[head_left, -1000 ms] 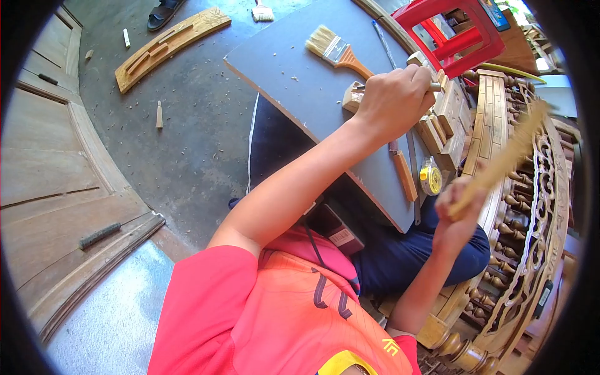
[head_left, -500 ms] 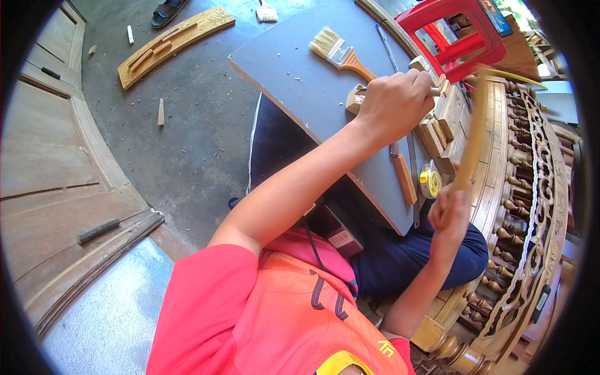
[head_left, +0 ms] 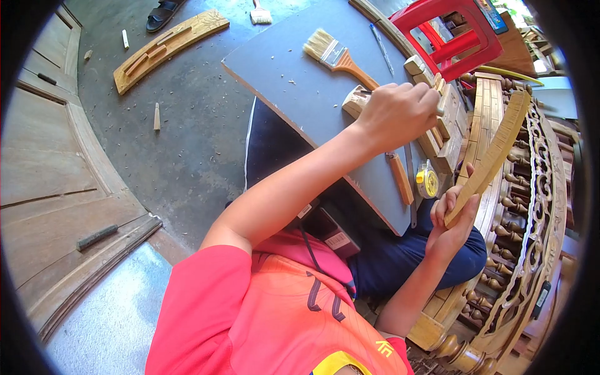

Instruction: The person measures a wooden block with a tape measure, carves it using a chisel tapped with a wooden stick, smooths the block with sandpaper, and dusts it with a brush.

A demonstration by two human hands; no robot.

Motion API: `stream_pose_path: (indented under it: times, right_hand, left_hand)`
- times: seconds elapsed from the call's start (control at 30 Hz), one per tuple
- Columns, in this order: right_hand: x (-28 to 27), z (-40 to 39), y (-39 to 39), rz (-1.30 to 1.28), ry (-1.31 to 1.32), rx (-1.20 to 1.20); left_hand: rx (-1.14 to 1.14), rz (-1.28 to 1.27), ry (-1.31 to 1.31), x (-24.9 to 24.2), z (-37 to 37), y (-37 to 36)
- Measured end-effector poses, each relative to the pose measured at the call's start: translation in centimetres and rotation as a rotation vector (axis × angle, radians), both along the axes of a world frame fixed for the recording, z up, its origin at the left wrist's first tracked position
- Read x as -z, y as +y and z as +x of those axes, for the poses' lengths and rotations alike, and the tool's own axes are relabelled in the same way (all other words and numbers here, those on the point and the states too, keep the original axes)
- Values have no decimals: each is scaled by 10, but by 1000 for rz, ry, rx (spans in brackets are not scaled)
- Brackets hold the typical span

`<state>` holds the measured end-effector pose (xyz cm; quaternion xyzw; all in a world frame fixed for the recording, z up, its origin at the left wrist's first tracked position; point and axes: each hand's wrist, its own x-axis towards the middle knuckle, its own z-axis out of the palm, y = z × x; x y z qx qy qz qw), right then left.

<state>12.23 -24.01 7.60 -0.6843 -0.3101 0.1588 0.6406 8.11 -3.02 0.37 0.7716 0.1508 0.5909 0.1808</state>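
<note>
My left hand [head_left: 400, 115] is closed around a chisel. Only the end of its handle [head_left: 441, 105] and a thin dark shaft [head_left: 366, 92] show; the fist hides the middle. Under that hand lies a pale wooden piece [head_left: 354, 103] on the grey board [head_left: 275, 69]. Lower right, my right hand [head_left: 455, 215] grips one end of a curved wooden bar [head_left: 490, 162], which slants up and away, apart from the left hand. A yellow tape measure [head_left: 427, 181] and a wooden-handled tool [head_left: 400, 177] lie between the hands.
On the board are a paintbrush [head_left: 337, 57] and a pen [head_left: 382, 49]. A red plastic stool [head_left: 437, 37] stands beyond. Carved wooden railing [head_left: 519, 206] runs down the right. A curved wooden piece [head_left: 169, 50] and a small brush [head_left: 260, 15] rest on the floor.
My right hand has swung the curved wooden bar away from the left hand, to the right. My left hand stays on the chisel in nearly the same place.
</note>
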Motion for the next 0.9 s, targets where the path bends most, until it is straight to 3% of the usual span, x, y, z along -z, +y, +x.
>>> stream_pose_path:
  times: [0.9]
  right_hand:
    - [-4, -8, -3, -47, -58, -36]
  left_hand:
    - [10, -67, -71, 3, 3, 4]
